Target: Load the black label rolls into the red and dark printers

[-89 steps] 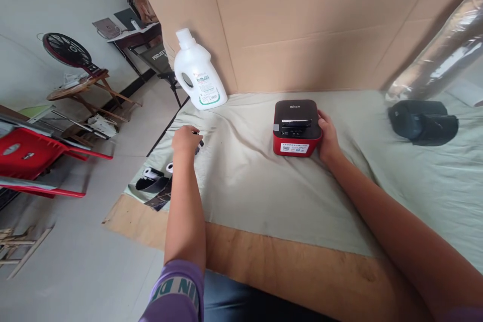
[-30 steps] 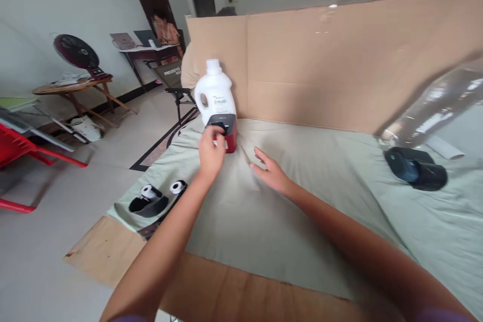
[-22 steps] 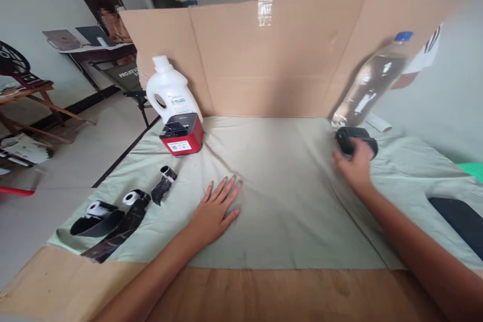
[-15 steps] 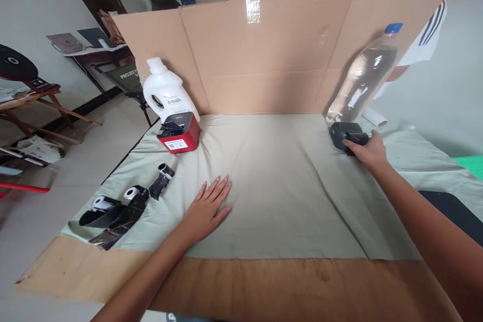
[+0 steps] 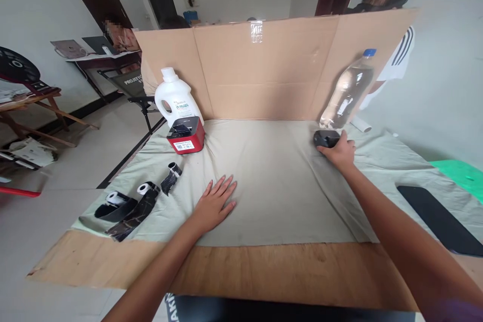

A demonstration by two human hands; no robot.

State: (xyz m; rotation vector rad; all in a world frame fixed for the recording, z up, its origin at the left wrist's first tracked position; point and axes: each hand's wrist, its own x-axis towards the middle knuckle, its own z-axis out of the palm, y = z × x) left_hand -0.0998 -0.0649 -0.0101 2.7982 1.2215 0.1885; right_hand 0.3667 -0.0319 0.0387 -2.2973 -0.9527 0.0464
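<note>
My right hand point(image 5: 341, 151) reaches to the far right of the cloth, its fingers closed round the right side of a small black boxy device point(image 5: 325, 138). My hand hides part of that device. Just behind it a clear bottle point(image 5: 349, 93) with a blue cap leans against the cardboard. Flat on the grey-green cloth point(image 5: 260, 186), with fingers spread, lies my left hand point(image 5: 215, 206), holding nothing. To its left are black dark-patterned strips point(image 5: 138, 211) with white rolls, and a short black rolled piece point(image 5: 171, 177).
A red and black box point(image 5: 186, 136) stands before a white jug point(image 5: 177, 95) at the back left. A cardboard panel point(image 5: 260, 70) closes the rear. A dark phone-like slab point(image 5: 439, 219) lies at right. A white tube point(image 5: 361, 124) sits beside the bottle. A person is behind the panel.
The view has tilted up and shifted. My right hand stays at the black device, its grip slightly changed, and a dark part that stuck out is now hidden. My left hand stays flat.
</note>
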